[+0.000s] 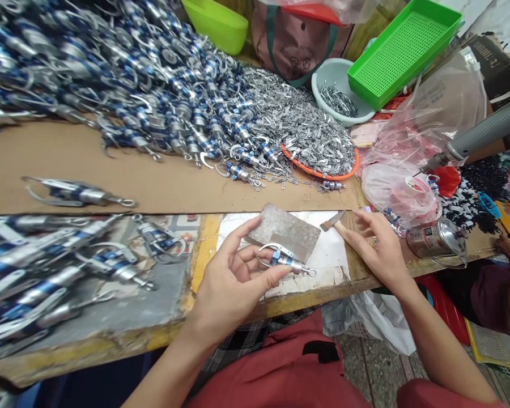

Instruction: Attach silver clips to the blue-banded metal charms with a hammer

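Left hand [233, 275] pinches a blue-silver part [288, 262] between thumb and fingers, its ring end pointing right, before a grey block [280, 225]. Further right, a tool [332, 220] has its head near the block's corner, its handle loosely held by the right hand [378, 246].

The fitting [288, 261] is glossy metal, the block [289, 225] rough and matt, the tray [403, 52] plastic.

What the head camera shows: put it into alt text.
A person's left hand holds a blue and silver metal part near a grey block; the right hand holds a small wooden-handled tool. Similar parts lie heaped at upper left.
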`<state>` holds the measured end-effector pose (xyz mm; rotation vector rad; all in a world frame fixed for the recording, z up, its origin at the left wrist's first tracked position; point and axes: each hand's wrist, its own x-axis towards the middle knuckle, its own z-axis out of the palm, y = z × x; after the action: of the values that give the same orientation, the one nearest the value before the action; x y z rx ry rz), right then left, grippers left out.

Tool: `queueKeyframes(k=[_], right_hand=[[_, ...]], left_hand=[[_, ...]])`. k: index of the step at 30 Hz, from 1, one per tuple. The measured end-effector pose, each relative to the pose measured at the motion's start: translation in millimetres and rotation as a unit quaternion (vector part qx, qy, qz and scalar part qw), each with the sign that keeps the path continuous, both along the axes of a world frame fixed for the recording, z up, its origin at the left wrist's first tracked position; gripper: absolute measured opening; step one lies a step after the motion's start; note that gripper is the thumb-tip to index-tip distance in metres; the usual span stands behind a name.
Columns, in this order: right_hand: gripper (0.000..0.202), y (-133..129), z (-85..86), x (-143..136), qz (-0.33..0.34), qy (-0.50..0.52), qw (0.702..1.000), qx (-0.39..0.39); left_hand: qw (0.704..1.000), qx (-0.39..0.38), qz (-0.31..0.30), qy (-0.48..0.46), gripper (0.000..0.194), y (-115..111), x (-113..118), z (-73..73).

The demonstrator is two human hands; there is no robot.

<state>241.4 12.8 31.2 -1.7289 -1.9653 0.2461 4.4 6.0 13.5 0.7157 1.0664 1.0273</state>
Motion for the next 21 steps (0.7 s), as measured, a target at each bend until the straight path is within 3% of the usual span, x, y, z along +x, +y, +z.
queueKeyframes(k=[2,4,8,12,14,19,21], right_hand=[[0.036,-7,-6.2,25,-0.019,-0.126,0.987,-0.098],[0.03,-12,-11.2,34,-0.016,-0.171,0.974,-0.148],[0.025,-19,0.5,14,0.034,-0.104,0.993,-0.047],[0.053,-30,30.2,-13,0.194,-0.1,0.976,0.007],[0.066,-35,38.2,-20,0.227,-0.112,0.967,0.03],[0.066,-36,32.2,-25,0.244,-0.151,0.958,-0.017],[0.064,-38,27.1,-25,0.234,-0.132,0.963,-0.001]], left_hand=[[1.0,0.0,-0.002,0.003,0.091,0,0,-0.1],[1.0,-0.001,-0.001,0.004,0.092,0,0,-0.7],[1.0,-0.001,0.005,0.003,0.094,0,0,-0.6],[1.0,-0.01,0.015,0.0,0.095,-1,2,1.5],[1.0,-0.01,0.017,-0.003,0.095,-1,1,1.9],[1.0,-0.007,0.005,-0.001,0.094,0,-2,-0.3],[1.0,-0.005,0.006,0.003,0.094,2,-1,-1.9]])
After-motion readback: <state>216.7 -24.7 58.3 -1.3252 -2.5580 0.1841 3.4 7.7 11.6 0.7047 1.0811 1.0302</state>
